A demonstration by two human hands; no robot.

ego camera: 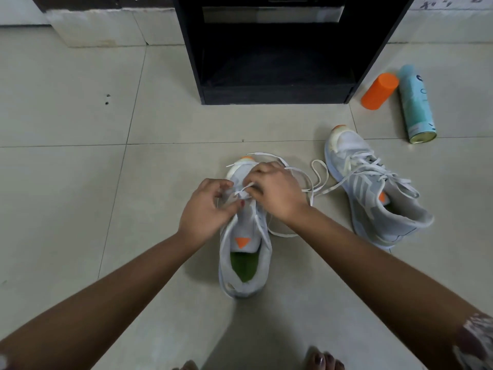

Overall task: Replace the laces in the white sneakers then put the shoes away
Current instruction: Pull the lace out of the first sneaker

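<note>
Left hand [204,209] and right hand [276,192] pinch flat white lace [244,190] on green-insoled white mesh sneaker [245,228], black open cabinet [274,94] at 12 o'clock.

Home floor, pale tiles [66,182], black shoe cabinet [274,49], spray can [416,105] right of it, sneakers [373,193] before it

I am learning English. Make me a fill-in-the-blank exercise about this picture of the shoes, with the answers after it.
The right hand pinches the white lace while the left hand grips the near sneaker, whose insole is ____.
The second sneaker stands to its ____.
The teal spray can lies beside an ____ cap.
Answers: green; right; orange.
</note>
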